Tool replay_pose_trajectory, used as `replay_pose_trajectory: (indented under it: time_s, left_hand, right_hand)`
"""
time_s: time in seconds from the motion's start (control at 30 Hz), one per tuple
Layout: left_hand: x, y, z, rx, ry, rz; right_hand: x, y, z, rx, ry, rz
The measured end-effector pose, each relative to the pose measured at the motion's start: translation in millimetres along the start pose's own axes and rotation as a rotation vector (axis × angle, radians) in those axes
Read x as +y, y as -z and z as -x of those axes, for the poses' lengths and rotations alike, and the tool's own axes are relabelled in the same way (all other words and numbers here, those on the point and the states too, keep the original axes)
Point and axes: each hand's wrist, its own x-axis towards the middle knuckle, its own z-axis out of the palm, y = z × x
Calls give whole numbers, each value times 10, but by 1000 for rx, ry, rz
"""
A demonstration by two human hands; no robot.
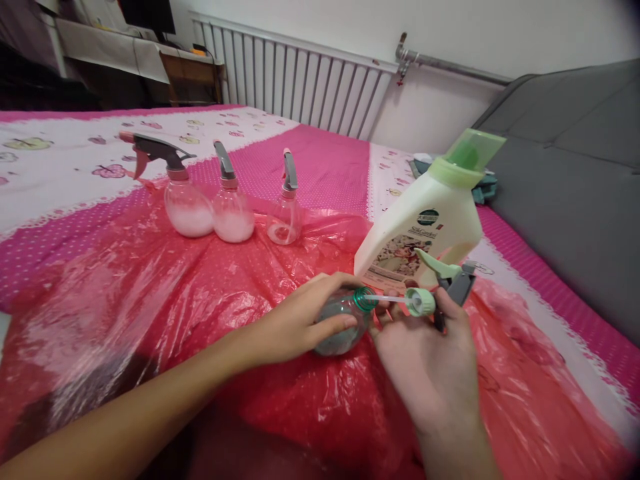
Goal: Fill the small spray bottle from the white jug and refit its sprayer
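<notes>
My left hand (320,313) is wrapped round a small clear bottle (340,333) with a green threaded neck, tilted to the right. In my right hand (425,360) is a spray nozzle (420,302) with a pale green collar, a green trigger and a grey head. Its thin white tube points left, with the end at the mouth of the bottle. Just behind my right hand stands a large cream detergent jug (425,213) with a green cap and a floral label.
Three spray bottles stand behind on the red plastic sheet (210,293): a foamy one (187,207), another foamy one (233,213) and a clearer one (286,217). A pink patterned bedspread (330,160) lies beneath. A grey headboard (570,147) rises at right, a radiator (295,73) at the back.
</notes>
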Motion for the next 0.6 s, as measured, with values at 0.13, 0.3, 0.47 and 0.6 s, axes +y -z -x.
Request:
replay_pose_trajectory:
  time_s: [0.13, 0.3, 0.47, 0.6]
  left_hand:
    - [8, 4, -3, -2, -8, -12]
    - [-4, 6, -7, -2, -13, -18]
    - [-7, 6, -7, 0, -22, -8]
    - [-5, 3, -7, -3, -14, -8]
  right_hand:
    - [12, -10, -10, -10, 41, 33]
    - [22, -13, -2, -85, 51, 85]
    - [19, 15, -4, -52, 71, 110]
    - [32, 3, -2, -96, 93, 127]
